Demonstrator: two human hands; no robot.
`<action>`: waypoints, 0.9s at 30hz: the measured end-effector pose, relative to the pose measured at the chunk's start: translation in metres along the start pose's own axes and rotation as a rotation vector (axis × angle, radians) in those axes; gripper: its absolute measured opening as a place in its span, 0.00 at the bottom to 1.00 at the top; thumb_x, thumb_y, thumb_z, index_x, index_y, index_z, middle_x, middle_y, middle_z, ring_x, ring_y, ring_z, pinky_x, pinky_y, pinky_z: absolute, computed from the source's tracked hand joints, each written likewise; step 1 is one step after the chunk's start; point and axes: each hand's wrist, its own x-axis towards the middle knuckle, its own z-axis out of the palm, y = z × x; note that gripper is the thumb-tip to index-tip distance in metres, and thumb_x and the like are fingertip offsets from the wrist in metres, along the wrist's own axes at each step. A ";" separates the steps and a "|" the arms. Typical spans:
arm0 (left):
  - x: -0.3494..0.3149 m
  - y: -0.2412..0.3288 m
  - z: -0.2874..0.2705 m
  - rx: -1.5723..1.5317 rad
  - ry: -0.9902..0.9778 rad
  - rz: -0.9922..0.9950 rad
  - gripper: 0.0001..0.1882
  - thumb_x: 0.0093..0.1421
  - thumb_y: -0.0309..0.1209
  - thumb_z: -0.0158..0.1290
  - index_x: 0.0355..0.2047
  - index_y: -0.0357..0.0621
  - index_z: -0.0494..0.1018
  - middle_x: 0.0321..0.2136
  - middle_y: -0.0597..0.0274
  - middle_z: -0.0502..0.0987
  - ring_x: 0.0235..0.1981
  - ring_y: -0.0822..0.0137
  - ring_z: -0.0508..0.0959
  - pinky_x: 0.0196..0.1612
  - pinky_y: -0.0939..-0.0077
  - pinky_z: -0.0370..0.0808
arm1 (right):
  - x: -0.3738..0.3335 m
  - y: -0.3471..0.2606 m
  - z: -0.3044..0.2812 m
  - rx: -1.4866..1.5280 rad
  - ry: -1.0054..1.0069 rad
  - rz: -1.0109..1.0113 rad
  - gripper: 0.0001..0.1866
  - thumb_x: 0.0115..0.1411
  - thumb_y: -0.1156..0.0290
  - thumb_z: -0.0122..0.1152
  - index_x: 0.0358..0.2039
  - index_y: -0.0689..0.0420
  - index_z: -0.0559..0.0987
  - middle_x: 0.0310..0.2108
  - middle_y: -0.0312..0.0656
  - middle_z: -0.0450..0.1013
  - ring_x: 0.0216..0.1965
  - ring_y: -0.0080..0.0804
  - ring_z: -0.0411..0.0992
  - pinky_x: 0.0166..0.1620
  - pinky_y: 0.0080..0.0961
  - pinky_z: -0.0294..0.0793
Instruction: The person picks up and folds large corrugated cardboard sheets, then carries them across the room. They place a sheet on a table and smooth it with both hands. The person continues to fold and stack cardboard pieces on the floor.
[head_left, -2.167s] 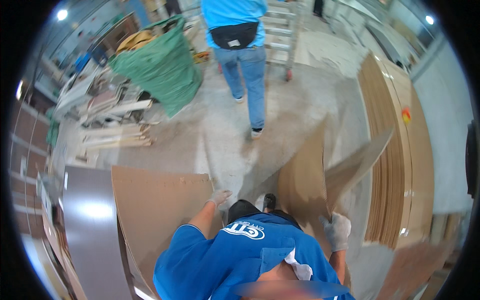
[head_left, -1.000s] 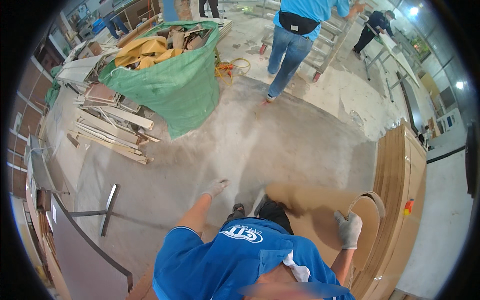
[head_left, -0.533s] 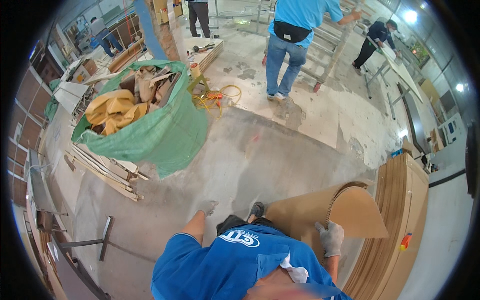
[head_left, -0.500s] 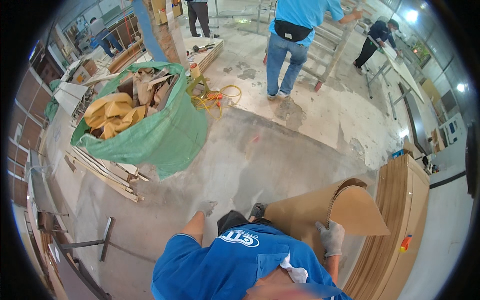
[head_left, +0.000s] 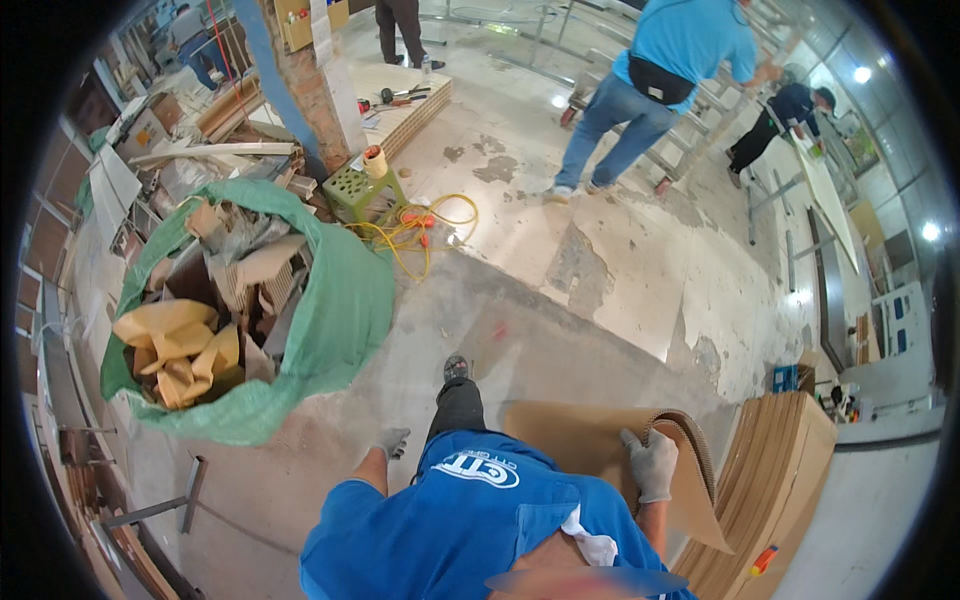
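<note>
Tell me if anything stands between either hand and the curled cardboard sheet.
Nothing visible separates the right hand from the curled cardboard sheet it grips; the person's own leg stands between the left hand and the sheet.

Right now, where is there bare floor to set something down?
Grey floor lies bare between the green sack and the cardboard sheet in the right hand; pale floor does between the yellow cord and the person in light blue. It is crowded left, around the sack and loose panels, and right, at the stacked brown boards.
</note>
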 end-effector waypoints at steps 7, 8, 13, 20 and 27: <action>0.102 0.250 -0.050 0.239 0.225 0.527 0.13 0.62 0.43 0.53 0.34 0.47 0.75 0.18 0.64 0.71 0.16 0.67 0.69 0.19 0.70 0.65 | 0.148 -0.095 -0.023 0.084 0.033 -0.101 0.17 0.53 0.57 0.69 0.30 0.59 0.82 0.25 0.53 0.76 0.28 0.55 0.75 0.33 0.44 0.73; 0.100 0.302 -0.046 0.390 0.237 0.604 0.15 0.61 0.44 0.54 0.39 0.46 0.78 0.21 0.61 0.75 0.19 0.66 0.73 0.22 0.70 0.69 | 0.169 -0.107 -0.027 0.073 0.033 -0.121 0.15 0.53 0.58 0.68 0.31 0.58 0.82 0.25 0.53 0.77 0.29 0.54 0.75 0.34 0.43 0.73; -0.003 0.534 0.043 0.533 -0.189 1.035 0.42 0.53 0.51 0.63 0.64 0.46 0.63 0.58 0.48 0.71 0.58 0.54 0.72 0.62 0.64 0.66 | 0.287 -0.163 -0.031 0.064 0.049 -0.233 0.13 0.53 0.59 0.66 0.31 0.55 0.83 0.25 0.51 0.76 0.28 0.51 0.76 0.33 0.43 0.73; -0.138 0.732 0.172 0.813 -0.156 1.812 0.53 0.41 0.43 0.69 0.68 0.53 0.56 0.66 0.40 0.56 0.64 0.41 0.60 0.65 0.54 0.60 | 0.463 -0.201 -0.016 -0.115 -0.039 -0.349 0.18 0.54 0.52 0.63 0.27 0.56 0.81 0.24 0.49 0.77 0.27 0.50 0.76 0.34 0.45 0.74; -0.104 0.875 0.197 0.905 0.007 2.004 0.46 0.39 0.30 0.67 0.62 0.63 0.66 0.66 0.43 0.56 0.58 0.39 0.64 0.60 0.50 0.63 | 0.606 -0.235 -0.014 -0.041 -0.258 -0.410 0.20 0.56 0.49 0.60 0.28 0.55 0.82 0.26 0.50 0.78 0.30 0.49 0.78 0.36 0.45 0.75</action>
